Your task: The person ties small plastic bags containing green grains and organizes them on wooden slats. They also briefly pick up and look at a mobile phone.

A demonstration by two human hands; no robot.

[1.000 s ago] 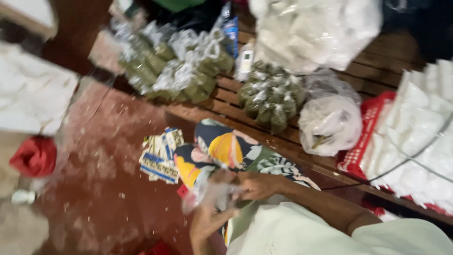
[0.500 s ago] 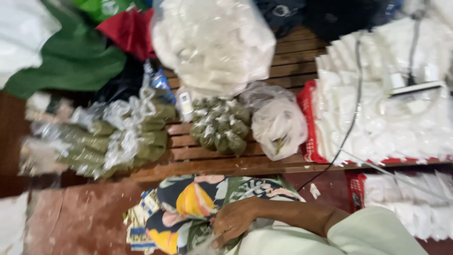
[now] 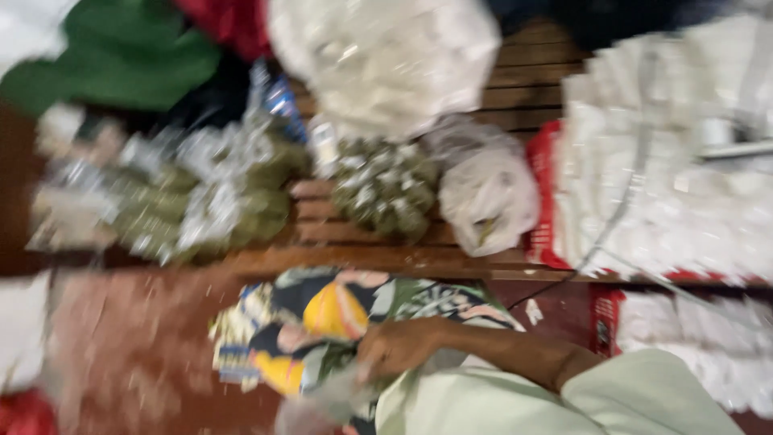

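Grip: right hand point(image 3: 403, 348) curled on clear plastic bag point(image 3: 322, 399); blur, closure uncertain.
Left hand: unseen.
Done: green packets point(image 3: 385, 187) piled on bench point(image 3: 354, 259).
Left: bag unplaced, over patterned cloth point(image 3: 338, 310).

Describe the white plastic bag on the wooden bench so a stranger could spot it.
Start at the slatted wooden bench. Near its front edge, the white plastic bag sits between a green packet bundle and white stacks. It alone is a single knotted, rounded sack.
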